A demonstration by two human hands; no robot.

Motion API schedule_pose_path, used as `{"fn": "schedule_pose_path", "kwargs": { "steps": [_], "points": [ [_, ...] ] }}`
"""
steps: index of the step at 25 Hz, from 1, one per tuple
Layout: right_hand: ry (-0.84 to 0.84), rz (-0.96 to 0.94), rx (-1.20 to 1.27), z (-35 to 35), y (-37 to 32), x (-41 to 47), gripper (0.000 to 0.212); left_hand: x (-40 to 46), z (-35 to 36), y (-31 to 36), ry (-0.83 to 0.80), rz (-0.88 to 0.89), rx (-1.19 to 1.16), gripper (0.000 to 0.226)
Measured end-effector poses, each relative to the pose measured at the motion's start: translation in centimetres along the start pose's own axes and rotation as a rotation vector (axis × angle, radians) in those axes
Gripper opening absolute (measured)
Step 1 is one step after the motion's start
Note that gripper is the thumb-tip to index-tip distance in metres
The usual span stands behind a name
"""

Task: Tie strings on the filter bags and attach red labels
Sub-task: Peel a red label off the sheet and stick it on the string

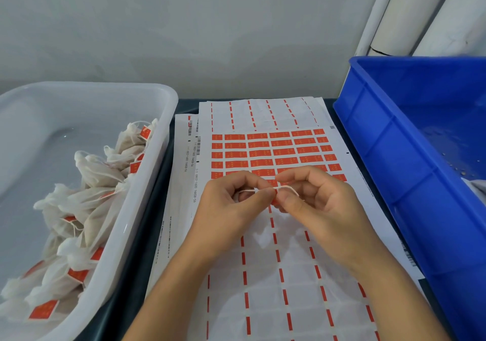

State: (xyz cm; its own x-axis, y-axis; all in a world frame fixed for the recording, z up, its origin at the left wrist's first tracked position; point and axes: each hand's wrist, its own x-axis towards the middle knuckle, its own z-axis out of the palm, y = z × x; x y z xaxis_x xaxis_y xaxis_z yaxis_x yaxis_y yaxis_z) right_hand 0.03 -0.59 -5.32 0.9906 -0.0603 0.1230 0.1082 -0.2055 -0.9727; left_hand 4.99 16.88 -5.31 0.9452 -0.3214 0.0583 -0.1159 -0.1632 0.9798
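Note:
My left hand [231, 203] and my right hand [315, 201] meet above the label sheet [276, 261]. Between their fingertips they pinch a thin white string [288, 188] and a small red label [274, 182] folded around it. The string runs from the left fingers across to the right thumb, with a short end sticking out to the right. Rows of red labels [271, 153] remain on the sheet's upper half; the lower half is peeled. No filter bag shows in my hands; the palms hide what lies under them.
A white tub [157, 140] on the left holds several tied filter bags with red labels [86, 209]. A blue crate [410, 156] stands on the right, with crumbs on its floor. White pipes rise behind it. A grey wall closes the back.

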Motion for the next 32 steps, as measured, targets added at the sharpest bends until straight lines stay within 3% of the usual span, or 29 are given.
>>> {"fn": "schedule_pose_path", "kwargs": {
  "steps": [8,14,32],
  "points": [
    [-0.001,-0.023,-0.078,-0.01,0.27,-0.04,0.025,0.11,-0.10,0.01,-0.008,-0.022,-0.040,0.020],
    [0.002,0.006,-0.050,0.05,0.18,-0.05,0.014,-0.12,0.09,0.30,-0.021,0.015,0.050,0.015],
    [0.091,-0.008,-0.103,0.28,0.06,-0.06,0.020,-0.40,0.44,0.58,-0.025,-0.006,0.123,0.010]
  ]
}}
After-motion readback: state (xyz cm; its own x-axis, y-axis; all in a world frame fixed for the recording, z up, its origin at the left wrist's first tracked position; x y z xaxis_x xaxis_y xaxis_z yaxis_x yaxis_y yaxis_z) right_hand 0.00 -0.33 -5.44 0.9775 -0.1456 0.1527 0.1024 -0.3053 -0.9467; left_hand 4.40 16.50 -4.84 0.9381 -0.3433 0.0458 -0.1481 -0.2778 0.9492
